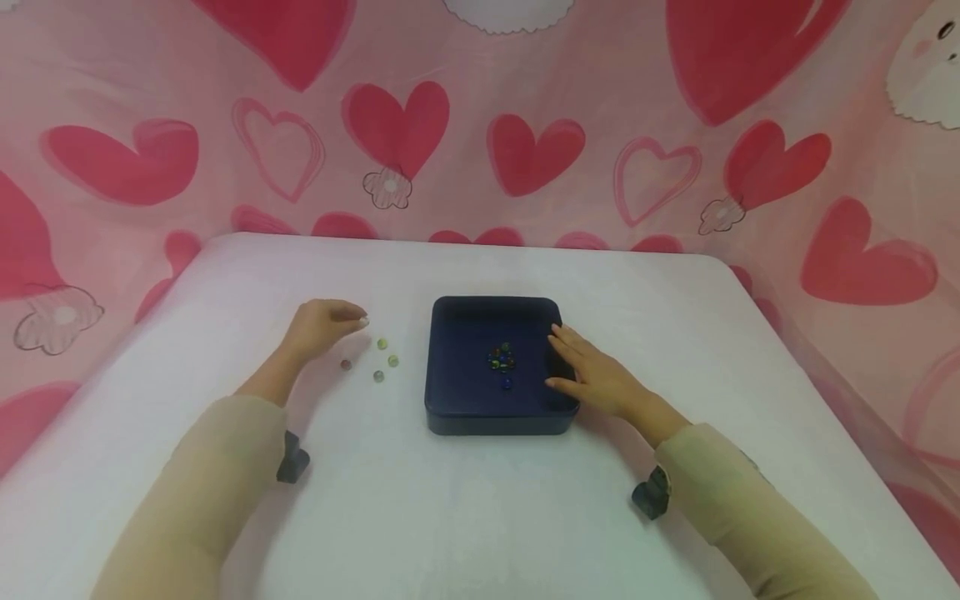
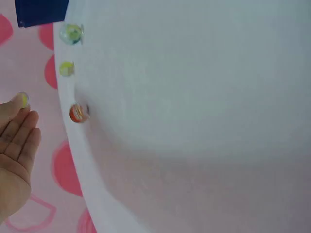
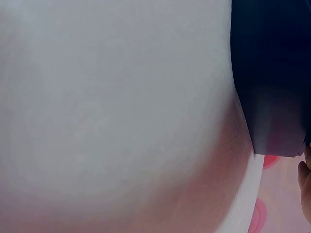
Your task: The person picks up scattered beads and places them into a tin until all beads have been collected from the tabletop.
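My left hand [image 1: 318, 327] is raised over the left half of the table and pinches a clear marble [image 2: 24, 99] with yellow in it between thumb and fingertip. Below and beside it, several loose marbles lie on the white cloth, among them a yellowish one [image 1: 393, 361] and a reddish one [image 1: 346, 365]. My right hand [image 1: 600, 379] rests at the right rim of a dark blue square tray [image 1: 502, 423], its fingers extended over the edge. Inside the tray, a cluster of coloured marbles [image 1: 501, 358] sits near the middle, with a blue marble [image 1: 507, 383] just in front.
White cloth [image 1: 495, 517] covers the table, which has rounded far corners. Behind it hangs a pink curtain [image 1: 465, 208] printed with hearts. A dark wrist-worn device [image 1: 292, 458] shows under the left sleeve, another [image 1: 651, 493] under the right.
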`<move>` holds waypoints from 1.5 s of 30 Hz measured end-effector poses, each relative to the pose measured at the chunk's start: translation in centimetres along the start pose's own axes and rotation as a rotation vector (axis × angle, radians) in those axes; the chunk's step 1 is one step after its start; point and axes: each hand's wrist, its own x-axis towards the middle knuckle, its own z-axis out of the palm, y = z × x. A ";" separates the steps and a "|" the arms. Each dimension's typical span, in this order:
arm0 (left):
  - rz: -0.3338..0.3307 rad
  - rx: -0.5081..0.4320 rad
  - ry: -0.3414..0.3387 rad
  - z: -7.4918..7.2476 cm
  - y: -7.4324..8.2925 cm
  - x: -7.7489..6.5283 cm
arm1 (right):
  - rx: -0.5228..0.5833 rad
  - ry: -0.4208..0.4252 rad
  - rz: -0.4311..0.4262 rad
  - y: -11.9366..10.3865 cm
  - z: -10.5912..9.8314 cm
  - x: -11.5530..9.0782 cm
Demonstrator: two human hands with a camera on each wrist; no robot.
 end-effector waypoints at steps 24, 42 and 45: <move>0.260 -0.137 -0.118 4.1 8.3 -1.7 | 0.003 0.017 -0.008 -0.1 0.0 -0.1; 0.420 -0.106 -0.221 8.2 9.5 -1.2 | 0.002 0.003 0.006 -0.4 -0.1 -0.2; 0.431 -0.111 -0.239 8.7 9.6 -1.0 | -0.001 0.008 0.001 -0.4 0.0 -0.2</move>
